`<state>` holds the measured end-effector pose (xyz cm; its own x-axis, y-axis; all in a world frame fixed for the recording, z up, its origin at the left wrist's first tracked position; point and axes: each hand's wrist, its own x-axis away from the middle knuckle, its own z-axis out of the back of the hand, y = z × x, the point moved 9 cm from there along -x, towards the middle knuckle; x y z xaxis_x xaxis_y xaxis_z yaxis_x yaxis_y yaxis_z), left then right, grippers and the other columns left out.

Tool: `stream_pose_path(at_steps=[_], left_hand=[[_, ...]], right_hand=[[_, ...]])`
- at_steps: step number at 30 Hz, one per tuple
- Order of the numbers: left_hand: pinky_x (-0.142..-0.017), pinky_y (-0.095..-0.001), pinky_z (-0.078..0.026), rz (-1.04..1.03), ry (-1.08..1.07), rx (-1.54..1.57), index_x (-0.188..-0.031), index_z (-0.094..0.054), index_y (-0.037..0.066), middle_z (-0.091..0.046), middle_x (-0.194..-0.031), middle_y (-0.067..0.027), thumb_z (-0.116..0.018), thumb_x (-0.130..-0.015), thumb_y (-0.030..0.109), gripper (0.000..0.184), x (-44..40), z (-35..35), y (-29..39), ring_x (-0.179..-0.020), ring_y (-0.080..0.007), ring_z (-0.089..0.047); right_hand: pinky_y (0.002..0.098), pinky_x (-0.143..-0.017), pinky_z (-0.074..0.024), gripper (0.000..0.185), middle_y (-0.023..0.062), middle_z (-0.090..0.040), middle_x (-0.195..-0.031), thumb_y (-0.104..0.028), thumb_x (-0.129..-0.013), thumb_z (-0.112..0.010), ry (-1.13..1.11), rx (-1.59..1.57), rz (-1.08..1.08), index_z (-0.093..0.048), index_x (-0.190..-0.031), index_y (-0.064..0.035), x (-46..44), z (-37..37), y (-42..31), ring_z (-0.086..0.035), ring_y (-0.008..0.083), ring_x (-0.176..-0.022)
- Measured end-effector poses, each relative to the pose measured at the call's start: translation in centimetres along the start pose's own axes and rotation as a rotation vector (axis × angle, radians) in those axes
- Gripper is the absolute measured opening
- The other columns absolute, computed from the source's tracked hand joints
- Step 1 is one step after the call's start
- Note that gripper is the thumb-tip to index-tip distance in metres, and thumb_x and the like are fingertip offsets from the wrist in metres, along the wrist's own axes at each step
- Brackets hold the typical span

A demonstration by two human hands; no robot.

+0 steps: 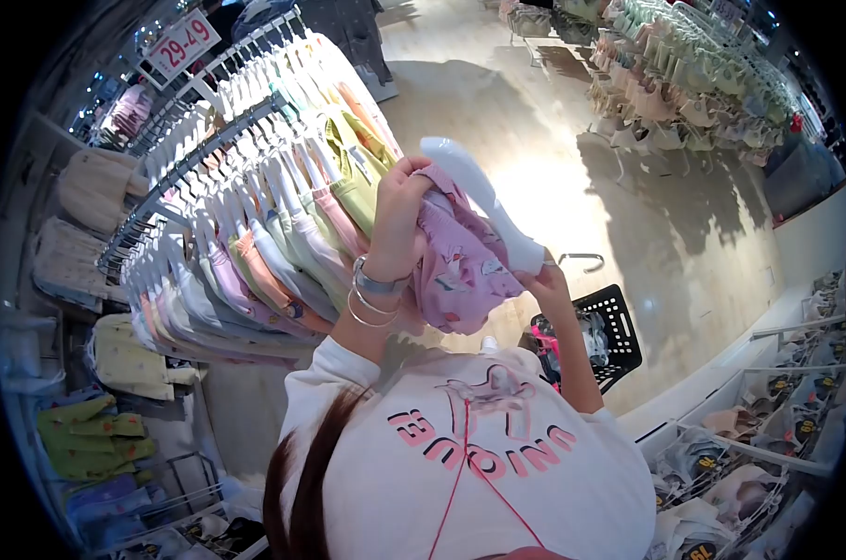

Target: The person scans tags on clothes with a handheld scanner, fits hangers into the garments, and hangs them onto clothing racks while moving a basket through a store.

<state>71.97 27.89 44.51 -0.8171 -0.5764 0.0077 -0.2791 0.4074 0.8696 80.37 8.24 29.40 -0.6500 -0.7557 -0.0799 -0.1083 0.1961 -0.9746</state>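
A pink garment (468,271) with a small printed pattern hangs bunched between my hands, in front of my body. Along its upper side runs a broad white hanger (474,182), tilted down to the right; its metal hook (583,258) sticks out beyond my right hand. My left hand (402,198) is closed on the garment's upper left edge, near the hanger's raised end. At the lower right, my right hand (546,282) pinches the garment's edge against the hanger. Some of its fingers are hidden behind them.
To the left stands a clothes rack (217,126) densely hung with pastel garments, under a price sign (182,47). A black shopping basket (619,327) holding items rests on the floor beyond my right forearm. More racked garments (693,84) are at upper right, packaged goods (721,467) at lower right.
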Motion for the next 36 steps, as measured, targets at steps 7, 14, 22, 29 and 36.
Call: stream_pose_path(at_steps=[7,14,22,29,36], left_hand=[[-0.058,-0.0220,-0.049,-0.173,0.163,-0.451,-0.088,-0.063,-0.004,-0.063,-0.076,-0.0076,-0.056,-0.077,-0.003,0.013,-3.1,5.3,1.4,-0.065,-0.0111,-0.061],[-0.060,-0.0201,-0.047,-0.233,0.100,-0.709,-0.083,-0.068,-0.004,-0.063,-0.072,-0.0039,-0.062,-0.072,0.003,0.014,-3.9,4.5,0.0,-0.066,-0.0083,-0.060],[-0.058,-0.0217,-0.047,-0.160,0.083,-0.711,-0.084,-0.068,-0.004,-0.063,-0.070,-0.0041,-0.059,-0.071,0.003,0.017,-5.3,4.2,-2.8,-0.063,-0.0090,-0.059],[-0.050,-0.0232,-0.046,-0.190,0.064,-0.678,-0.081,-0.069,-0.005,-0.064,-0.064,-0.0080,-0.056,-0.070,0.001,0.018,-5.2,3.3,-4.1,-0.054,-0.0119,-0.059],[-0.057,-0.0232,-0.045,-0.173,-0.071,-0.806,-0.081,-0.066,-0.002,-0.060,-0.067,-0.0045,-0.058,-0.071,0.001,0.014,-4.3,2.2,-5.0,-0.063,-0.0101,-0.057]], right_hand=[[0.0237,-0.065,-0.0461,0.021,0.0041,-0.063,-0.088,-0.007,-0.084,-0.068,0.039,0.494,0.071,-0.060,-0.102,0.0000,3.0,4.5,-4.4,-0.057,0.0096,-0.080],[0.0225,-0.062,-0.0449,0.022,0.0032,-0.057,-0.088,-0.005,-0.085,-0.067,0.046,0.720,0.054,-0.059,-0.105,0.0011,4.0,6.4,-7.8,-0.053,0.0068,-0.076],[0.0309,-0.067,-0.0445,0.024,0.0108,-0.057,-0.087,-0.009,-0.081,-0.070,0.042,0.995,0.133,-0.062,-0.102,0.0007,4.5,6.1,-10.3,-0.055,0.0212,-0.080],[0.0332,-0.062,-0.0455,0.021,0.0135,-0.061,-0.079,-0.009,-0.078,-0.070,0.132,0.939,0.100,-0.065,-0.096,0.0005,4.5,8.1,-10.4,-0.059,0.0244,-0.071],[0.0351,-0.066,-0.0485,0.024,0.0138,-0.064,-0.083,-0.010,-0.078,-0.070,0.080,0.995,0.069,-0.065,-0.100,-0.0004,3.6,9.8,-10.7,-0.063,0.0276,-0.075]])
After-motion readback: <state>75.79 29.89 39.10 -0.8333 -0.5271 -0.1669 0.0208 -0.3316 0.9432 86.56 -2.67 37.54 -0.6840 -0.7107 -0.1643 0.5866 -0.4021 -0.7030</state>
